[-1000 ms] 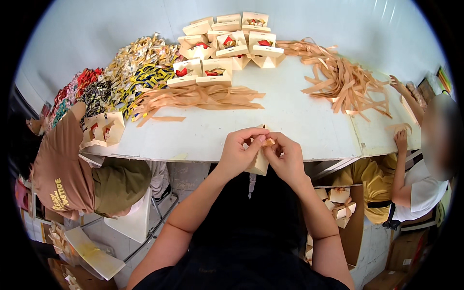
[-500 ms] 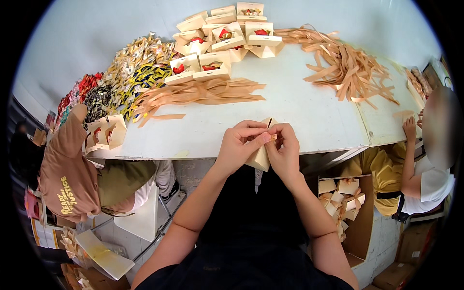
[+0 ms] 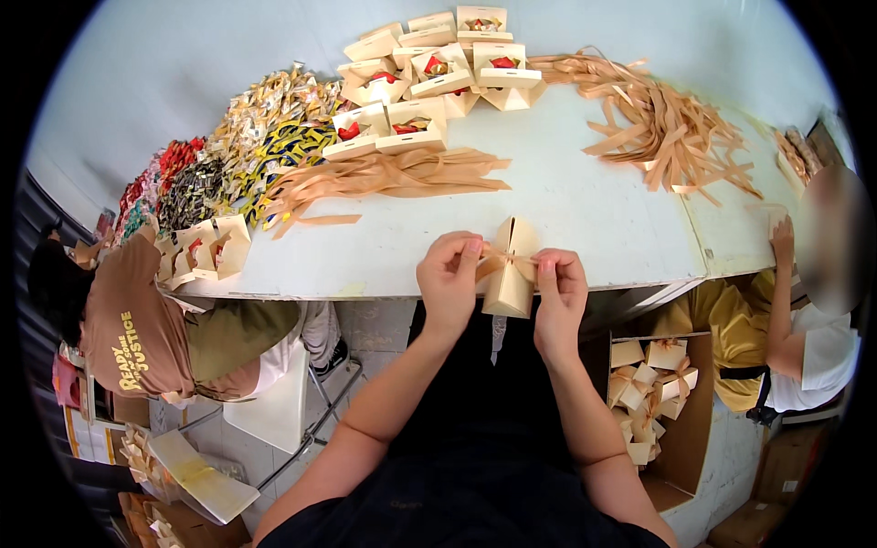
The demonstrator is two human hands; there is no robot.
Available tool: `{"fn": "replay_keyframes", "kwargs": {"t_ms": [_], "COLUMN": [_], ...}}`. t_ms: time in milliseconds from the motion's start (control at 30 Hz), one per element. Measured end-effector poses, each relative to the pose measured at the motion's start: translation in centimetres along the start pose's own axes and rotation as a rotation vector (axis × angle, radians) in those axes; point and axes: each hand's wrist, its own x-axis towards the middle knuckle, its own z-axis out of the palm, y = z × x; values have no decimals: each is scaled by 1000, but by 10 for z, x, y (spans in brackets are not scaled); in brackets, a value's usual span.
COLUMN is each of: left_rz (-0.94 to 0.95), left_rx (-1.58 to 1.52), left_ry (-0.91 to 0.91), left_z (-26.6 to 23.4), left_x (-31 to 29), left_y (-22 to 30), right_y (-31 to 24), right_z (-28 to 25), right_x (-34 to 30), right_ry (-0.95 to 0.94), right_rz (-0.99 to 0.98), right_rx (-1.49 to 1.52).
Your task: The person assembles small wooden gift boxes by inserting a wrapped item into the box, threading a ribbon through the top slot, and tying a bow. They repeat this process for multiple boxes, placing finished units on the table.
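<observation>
A small cream gift box (image 3: 512, 288) is at the table's front edge, between my hands. A tan ribbon (image 3: 496, 260) runs across its upper part, with what looks like a bow or knot in the middle. My left hand (image 3: 451, 279) pinches the ribbon on the left side of the box. On the other side, my right hand (image 3: 559, 297) pinches the ribbon between thumb and fingers. Both hands are apart from each other. Beyond the box lies a bundle of loose tan ribbons (image 3: 402, 173).
Open cream boxes (image 3: 416, 128) with red packets stand at the back. Heaps of wrapped sweets (image 3: 274, 114) lie left; more ribbons (image 3: 681, 137) lie right. A carton (image 3: 690, 438) of ribboned boxes is below right. Co-workers sit at left (image 3: 137, 320) and right (image 3: 804, 352).
My hands have moved apart from close together over the box, drawing the ribbon outward to both sides. The box top and ribbon now show. The right co-worker's hand has shifted slightly.
</observation>
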Motion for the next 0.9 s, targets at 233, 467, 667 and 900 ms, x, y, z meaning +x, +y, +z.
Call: {"fn": "replay_keyframes", "kwargs": {"t_ms": [233, 467, 667, 900], "left_rz": [-17, 306, 784, 811], "left_rx": [-25, 762, 1150, 1277], "left_ry": [-92, 35, -143, -207], "left_z": [-5, -60, -111, -125], "left_x": [12, 121, 204, 230], "left_y": [16, 17, -8, -33], "right_y": [-60, -160, -153, -102], "right_z": [-35, -144, -160, -110], "right_x": [-22, -74, -90, -82], "right_ry": [-4, 473, 511, 236], "right_rz": [-224, -525, -737, -572], "right_rx": [-272, -728, -625, -328]}}
